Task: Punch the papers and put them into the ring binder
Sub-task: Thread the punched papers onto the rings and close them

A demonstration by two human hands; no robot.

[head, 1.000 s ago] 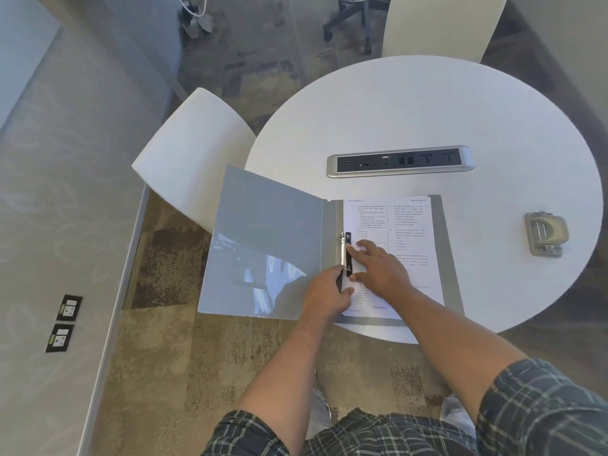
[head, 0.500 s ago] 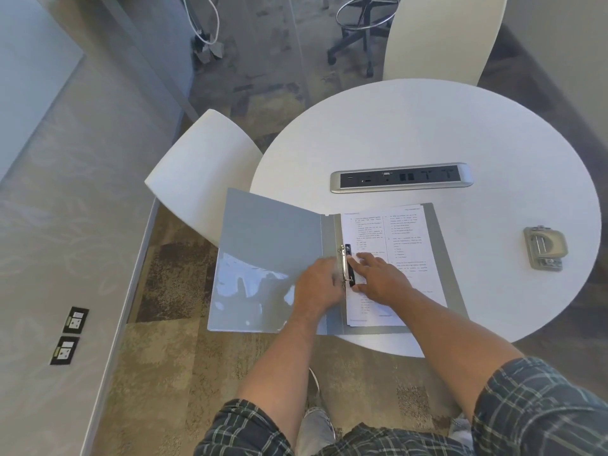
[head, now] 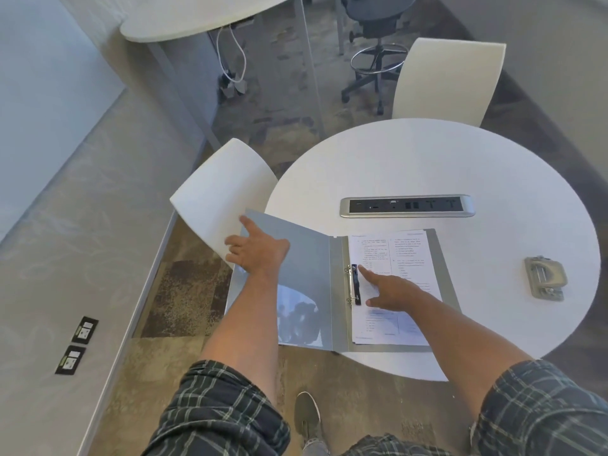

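Observation:
A grey ring binder (head: 306,268) lies open at the near left edge of the round white table (head: 427,166), its left cover hanging out past the rim. Printed papers (head: 411,255) sit on the right half, threaded on the metal rings (head: 352,284). My left hand (head: 260,248) is at the left cover's outer top corner, with the index finger stretched along it and the other fingers curled over the edge. My right hand (head: 391,291) lies flat on the papers, its index finger pointing at the rings. A metal hole punch (head: 544,278) stands apart at the right.
A silver power strip (head: 408,205) is set into the table's middle. One white chair (head: 220,199) stands just left of the binder's cover, another (head: 450,80) is at the table's far side. An office stool (head: 375,60) and a second table (head: 197,18) stand further back.
My left hand has left the rings and moved up and left to the outer corner of the left cover. The right hand stays on the papers. The view has tilted up.

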